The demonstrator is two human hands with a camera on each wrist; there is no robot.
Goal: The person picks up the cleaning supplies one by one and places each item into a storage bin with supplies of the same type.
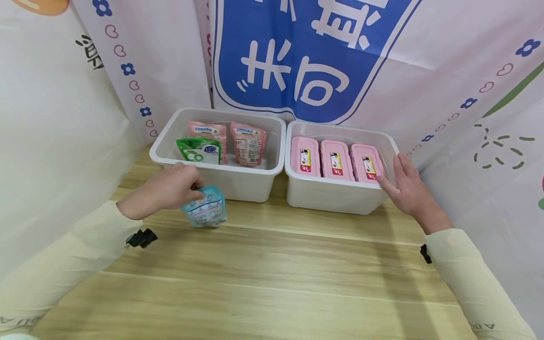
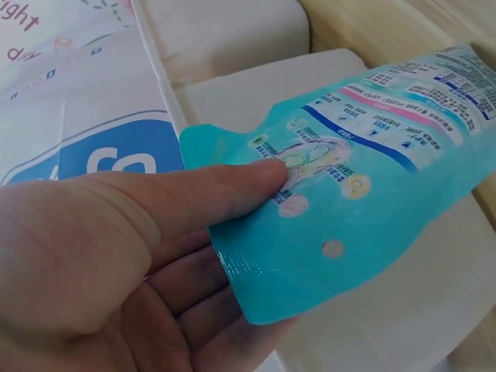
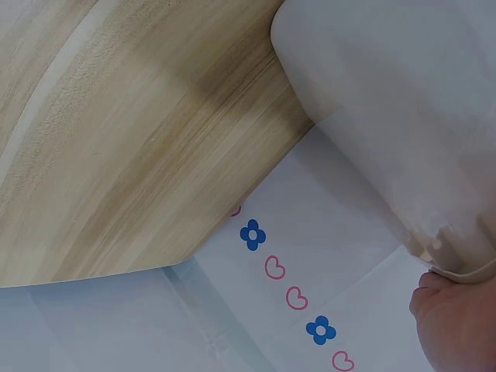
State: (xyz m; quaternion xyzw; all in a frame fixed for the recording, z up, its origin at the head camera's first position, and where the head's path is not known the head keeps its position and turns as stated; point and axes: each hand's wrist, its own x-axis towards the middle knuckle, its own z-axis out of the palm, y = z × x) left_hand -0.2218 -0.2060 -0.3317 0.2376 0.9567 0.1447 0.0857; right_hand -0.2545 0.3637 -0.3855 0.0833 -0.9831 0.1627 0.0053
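Observation:
Thumb and fingers of my left hand (image 1: 170, 186) pinch the top end of a turquoise refill pouch (image 1: 206, 208), in front of the left white bin (image 1: 238, 182). In the left wrist view, the thumb presses on the printed face of the pouch (image 2: 364, 155), and the fingers lie behind it. My right hand (image 1: 410, 191) grips the right white bin (image 1: 335, 198) at its front right corner, thumb over the front rim and fingers at the side rim. In the right wrist view, only part of that hand (image 3: 457, 318) shows below the bin's rim.
Inside the left bin stand a green pouch (image 1: 199, 151) and two pink pouches, one pink pouch (image 1: 248, 144) to its right. The right bin holds three pink lidded boxes, the middle pink box (image 1: 337, 160) among them. Printed cloth (image 1: 170, 56) surrounds the wooden table (image 1: 272, 278).

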